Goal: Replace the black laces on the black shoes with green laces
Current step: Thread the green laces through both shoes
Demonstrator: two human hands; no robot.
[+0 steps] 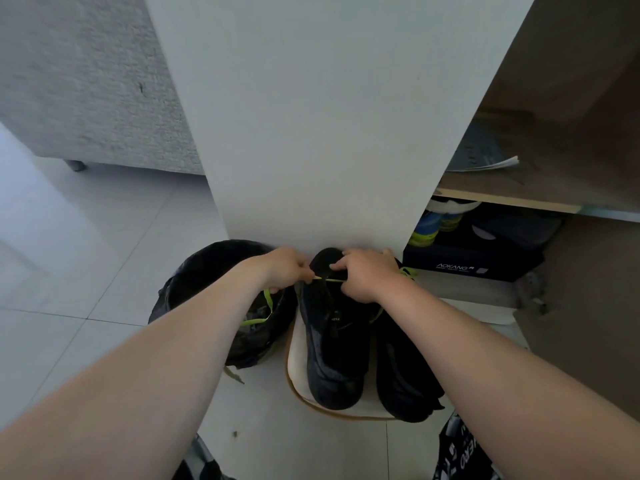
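The dark shoebox (474, 263) reads "AOKANG".

Matt black shoes (332, 344) sit on glossy white floor tiles (86, 258), beside a crinkled glossy plastic bin bag (207, 271).

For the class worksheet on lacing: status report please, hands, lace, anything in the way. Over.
Left hand and right hand pinching green lace, taut between them. Lace across top of left shoe. Bin bag close left, not blocking.

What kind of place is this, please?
Probably a home, beside a shoe cupboard: its lower compartment holds blue-yellow shoes and a shoe box, and a grey sofa stands on the tiled floor.
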